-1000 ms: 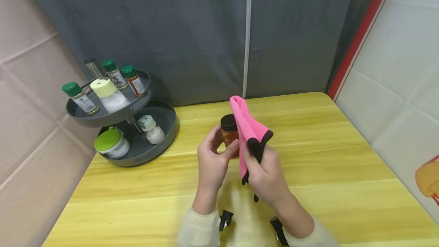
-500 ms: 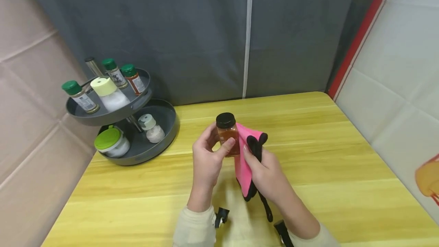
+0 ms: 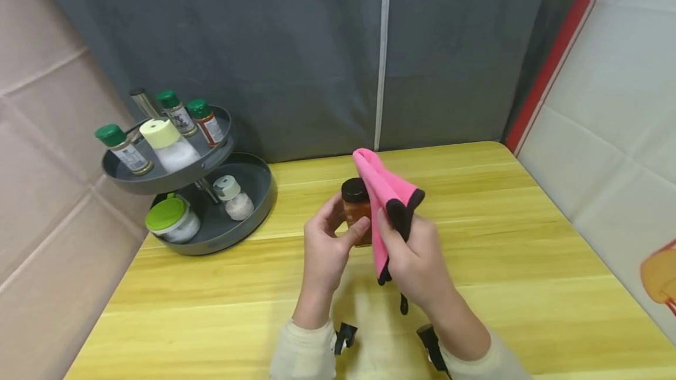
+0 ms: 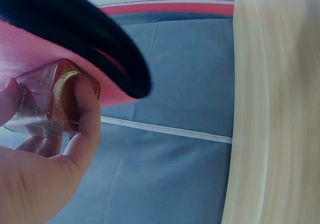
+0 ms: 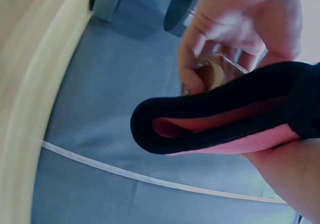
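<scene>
My left hand (image 3: 326, 251) grips a clear spice jar (image 3: 356, 209) with a black lid and reddish-brown contents, held up above the table. In the left wrist view one finger presses under the base of the jar (image 4: 55, 96). A folded pink cloth (image 3: 384, 186) with black edging is pinched in my right hand (image 3: 419, 260). The cloth lies against the jar's right side and hides part of it. From the right wrist, the cloth's black folded edge (image 5: 220, 96) crosses in front of the jar and covers most of it.
On the left of the wooden table (image 3: 475, 309) stands a two-tier grey rotating rack (image 3: 253, 216). Several green-capped spice jars share its upper tier with a yellow-capped shaker (image 3: 170, 145). Below are a green-lidded tub (image 3: 173, 220) and a small white-capped shaker (image 3: 235, 198). A grey curtain (image 3: 296, 63) hangs behind.
The cloth slid down along the jar half a second ago and is now back up beside the lid. The jar shifted slightly left, then returned right.
</scene>
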Available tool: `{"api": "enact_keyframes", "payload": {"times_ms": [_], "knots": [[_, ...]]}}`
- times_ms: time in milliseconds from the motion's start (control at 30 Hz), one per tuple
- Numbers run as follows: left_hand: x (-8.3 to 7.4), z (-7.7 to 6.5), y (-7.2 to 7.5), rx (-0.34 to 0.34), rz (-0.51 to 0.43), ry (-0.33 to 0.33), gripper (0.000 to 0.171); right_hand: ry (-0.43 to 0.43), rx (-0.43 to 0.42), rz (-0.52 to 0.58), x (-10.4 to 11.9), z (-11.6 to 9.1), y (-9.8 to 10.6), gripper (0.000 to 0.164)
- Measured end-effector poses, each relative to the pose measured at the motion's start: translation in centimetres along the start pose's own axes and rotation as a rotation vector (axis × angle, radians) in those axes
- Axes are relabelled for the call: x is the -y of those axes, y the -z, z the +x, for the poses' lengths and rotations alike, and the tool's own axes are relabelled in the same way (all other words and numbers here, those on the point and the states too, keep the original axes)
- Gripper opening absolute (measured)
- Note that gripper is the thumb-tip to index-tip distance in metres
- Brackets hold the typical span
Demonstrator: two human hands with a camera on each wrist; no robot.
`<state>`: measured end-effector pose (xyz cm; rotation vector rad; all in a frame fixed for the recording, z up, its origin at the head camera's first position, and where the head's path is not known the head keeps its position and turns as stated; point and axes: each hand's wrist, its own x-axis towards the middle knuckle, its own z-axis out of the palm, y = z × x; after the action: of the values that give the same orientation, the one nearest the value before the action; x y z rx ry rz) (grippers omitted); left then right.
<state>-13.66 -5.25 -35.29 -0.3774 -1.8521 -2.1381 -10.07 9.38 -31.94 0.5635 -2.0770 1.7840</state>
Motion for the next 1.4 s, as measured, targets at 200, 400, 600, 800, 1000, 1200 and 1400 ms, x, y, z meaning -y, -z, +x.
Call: {"api": "enact_keyframes", "payload": {"times_ms": [200,400,600,800,1000,1200,1400], "knots": [[0.0,0.2,0.4,-0.056,-0.013,-0.028,0.048,-0.19,0.074,-0.046,-1.3,-0.5,-0.2,0.028],[0.1,0.4,0.8,-0.063,0.014,-0.043,0.048,-0.359,0.137,-0.08,-2.3,-0.3,-0.2,0.032],[0.4,0.6,0.6,-0.036,0.02,-0.001,0.05,-0.311,0.096,-0.077,-1.7,0.4,-0.1,0.029],[0.3,0.2,0.3,0.005,0.04,-0.005,0.049,0.006,-0.027,-0.012,0.0,0.8,0.3,0.025],[0.0,0.2,0.0,-0.005,0.035,-0.016,0.049,0.151,-0.074,0.006,0.0,0.6,0.0,0.016],[-0.3,0.5,0.1,-0.048,0.021,-0.034,0.052,0.079,-0.032,-0.05,-1.8,-0.5,-0.6,0.019],[-0.3,0.7,0.4,-0.059,0.034,-0.046,0.053,-0.197,0.121,-0.162,-3.0,-0.6,-0.3,0.034]]}}
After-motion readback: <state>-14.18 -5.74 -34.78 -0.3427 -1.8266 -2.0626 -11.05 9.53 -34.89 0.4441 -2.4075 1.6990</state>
